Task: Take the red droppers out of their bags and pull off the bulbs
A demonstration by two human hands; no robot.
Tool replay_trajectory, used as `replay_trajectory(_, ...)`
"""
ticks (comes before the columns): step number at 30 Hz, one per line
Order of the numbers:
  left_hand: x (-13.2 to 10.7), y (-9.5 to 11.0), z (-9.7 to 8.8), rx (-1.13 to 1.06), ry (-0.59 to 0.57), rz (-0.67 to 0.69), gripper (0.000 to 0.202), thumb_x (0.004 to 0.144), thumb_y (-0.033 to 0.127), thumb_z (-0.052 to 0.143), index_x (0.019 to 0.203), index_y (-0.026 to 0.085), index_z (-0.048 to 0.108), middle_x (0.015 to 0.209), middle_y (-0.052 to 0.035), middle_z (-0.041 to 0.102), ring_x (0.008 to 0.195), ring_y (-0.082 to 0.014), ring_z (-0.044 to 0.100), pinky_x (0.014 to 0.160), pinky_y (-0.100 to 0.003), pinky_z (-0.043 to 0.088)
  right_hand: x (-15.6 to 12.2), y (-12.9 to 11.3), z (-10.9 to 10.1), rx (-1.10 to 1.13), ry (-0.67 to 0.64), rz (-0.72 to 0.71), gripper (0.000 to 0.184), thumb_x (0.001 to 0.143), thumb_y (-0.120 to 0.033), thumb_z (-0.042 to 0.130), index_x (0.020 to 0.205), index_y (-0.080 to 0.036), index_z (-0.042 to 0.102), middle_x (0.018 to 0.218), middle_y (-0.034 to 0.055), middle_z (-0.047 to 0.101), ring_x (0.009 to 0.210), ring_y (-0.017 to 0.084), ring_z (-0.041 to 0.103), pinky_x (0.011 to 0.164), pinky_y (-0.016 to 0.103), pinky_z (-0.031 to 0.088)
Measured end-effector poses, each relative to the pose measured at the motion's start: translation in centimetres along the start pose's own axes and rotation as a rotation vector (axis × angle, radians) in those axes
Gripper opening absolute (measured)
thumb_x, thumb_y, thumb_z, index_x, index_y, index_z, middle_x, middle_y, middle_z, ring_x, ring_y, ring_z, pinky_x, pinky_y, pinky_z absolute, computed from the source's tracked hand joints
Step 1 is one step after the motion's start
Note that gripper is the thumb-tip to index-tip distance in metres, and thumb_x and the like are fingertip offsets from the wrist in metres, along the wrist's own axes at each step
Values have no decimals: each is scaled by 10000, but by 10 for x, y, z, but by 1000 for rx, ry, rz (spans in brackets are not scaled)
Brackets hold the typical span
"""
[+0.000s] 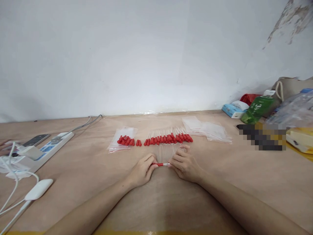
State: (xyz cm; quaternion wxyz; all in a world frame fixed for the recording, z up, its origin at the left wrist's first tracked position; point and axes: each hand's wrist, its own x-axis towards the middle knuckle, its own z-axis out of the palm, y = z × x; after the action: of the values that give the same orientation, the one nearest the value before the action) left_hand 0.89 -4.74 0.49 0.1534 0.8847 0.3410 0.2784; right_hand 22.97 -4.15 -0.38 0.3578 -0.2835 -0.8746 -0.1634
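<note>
Thing in hand: a dropper (161,164), thin clear glass tube w/ a red rubber bulb on its left end, lying level just above the table (156,202).
Left hand (141,171): thumb and fingertips pinched on the red bulb end.
Right hand (186,166): fingers curled, tips closed on the clear glass end; the glass is hard to make out against the table, so exact contact is prob. but not certain.
Hands vs. each other: close together, knuckles facing, only the short dropper between them.
Handling (judgement): very light; tube stiff but fragile, likely to snap if bent or squeezed sideways; glass smooth and slippery; bulb soft, grippy, gives under pressure.
Where to hold (judgement): bulb for a firm grip; tube near the bulb joint, gently, force kept along its length, not across.
Position: dropper sits centre-front, directly between both hands, near the body's midline.
Just beyond the fingers: a bunch of bare glass tubes (168,150), almost touching the right hand's fingertips.
Further back: a row of finished droppers (168,138), red bulbs toward the person.
Left of the row: a few loose bulbs (138,143) and a small bag of bulbs (123,140).
Right of the row: a stack of clear bags (210,130).
Edges: power strip (52,145) and phone (36,139) far left; green bottle (259,109) far right, all well apart from the hands.
</note>
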Motion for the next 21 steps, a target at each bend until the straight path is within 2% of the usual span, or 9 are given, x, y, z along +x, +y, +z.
replay_trajectory(6,0,1,1,26,-12,-5,155,893,212,332,800,177,450,821,-52,490,775,-161,472,708,-296,419,-2,1,-1,-16,14,1,226,851,-227,458,650,-181,549,565,-30,503,641,108,423,876,363,247)
replay_trajectory(8,-2,-4,-3,40,24,-21,163,893,212,330,779,180,441,795,-46,486,748,-156,471,686,-290,421,-5,6,-2,-5,21,31,218,849,-222,460,662,-184,566,566,-27,510,644,109,426,870,356,252)
replay_trajectory(10,-6,-14,-10,72,117,-60,162,890,219,343,766,180,441,771,-38,485,719,-152,469,661,-285,419,-9,11,-3,9,51,112,203,848,-226,467,690,-188,589,582,-19,535,655,113,436,852,345,257)
replay_trajectory(13,-13,-31,-22,128,315,-139,129,870,247,412,787,178,483,794,-34,507,744,-153,487,677,-289,420,-12,17,0,28,106,254,194,842,-269,501,702,-201,615,603,-14,579,649,115,455,823,332,256)
replay_trajectory(16,-17,-46,-29,176,462,-240,136,836,291,478,791,179,540,784,-22,526,703,-142,497,629,-271,424,-11,16,5,38,136,293,183,829,-308,533,707,-216,636,587,-22,603,598,105,471,806,317,263)
replay_trajectory(18,-18,-54,-31,205,515,-317,160,815,323,500,777,180,561,752,-13,526,634,-126,488,567,-254,418,-10,14,8,18,148,320,166,838,-296,519,768,-216,646,602,-20,617,593,103,494,791,306,271)
replay_trajectory(21,-18,-64,-32,213,525,-430,193,775,372,537,800,182,552,697,6,520,574,-115,486,528,-246,422,-9,14,8,-53,121,375,177,857,-234,465,872,-209,640,684,0,641,659,114,541,785,303,270)
